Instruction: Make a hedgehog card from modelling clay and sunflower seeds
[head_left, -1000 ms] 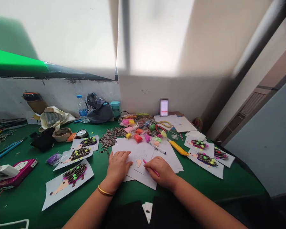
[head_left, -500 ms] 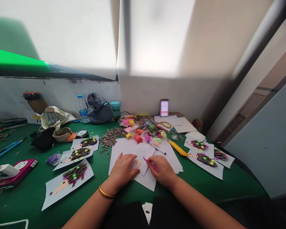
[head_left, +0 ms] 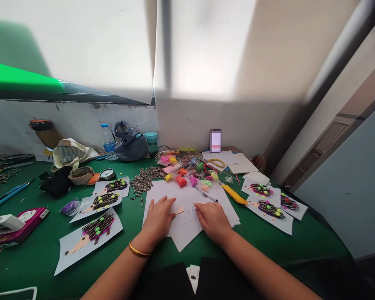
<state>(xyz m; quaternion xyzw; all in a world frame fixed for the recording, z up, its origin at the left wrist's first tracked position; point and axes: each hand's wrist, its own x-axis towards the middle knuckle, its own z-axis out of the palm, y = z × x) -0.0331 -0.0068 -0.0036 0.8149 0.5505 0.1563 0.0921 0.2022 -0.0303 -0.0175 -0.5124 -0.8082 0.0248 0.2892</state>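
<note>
A white sheet (head_left: 183, 235) with a pencil drawing lies in front of me on a stack of white paper. A flat peach clay piece (head_left: 180, 210) sits on its left part. My left hand (head_left: 160, 216) rests on the paper with its fingers apart, the thumb tip at the clay's left end. At the right side of the drawing is my right hand (head_left: 213, 220), its fingers curled together; most of the pink tool seen before is hidden in it. Just beyond lies a white marker (head_left: 206, 193).
Packets of coloured clay (head_left: 181, 181) and sunflower seeds (head_left: 142, 179) lie behind the paper. A yellow cutter (head_left: 234, 194) is to the right. Hedgehog pictures (head_left: 93, 235) flank both sides. A phone (head_left: 216, 141) leans on the wall.
The drawn sheet has turned, its near corner now further left. The pink tool has tucked back into my right hand. My left hand has shifted slightly left, uncovering more of the clay.
</note>
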